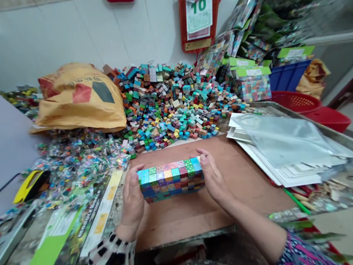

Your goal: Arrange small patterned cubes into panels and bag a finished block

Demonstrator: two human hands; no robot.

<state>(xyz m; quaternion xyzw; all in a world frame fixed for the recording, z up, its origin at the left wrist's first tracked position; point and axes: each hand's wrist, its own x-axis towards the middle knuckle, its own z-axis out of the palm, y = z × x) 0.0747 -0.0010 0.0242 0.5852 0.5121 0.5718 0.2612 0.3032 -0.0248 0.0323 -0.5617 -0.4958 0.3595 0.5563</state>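
Note:
A rectangular block of small multicoloured cubes (170, 179) rests on a brown board (204, 210) in front of me. My left hand (133, 199) presses against its left end, fingers curled over the top corner. My right hand (212, 176) presses flat against its right end. Both hands squeeze the block between them.
A big heap of loose coloured cubes (173, 103) lies behind the board. An orange sack (80, 99) sits at back left, small filled bags (80, 160) at left, a stack of clear plastic bags (286, 145) at right. Printed green cards (60, 235) lie at lower left, red baskets (307, 107) at far right.

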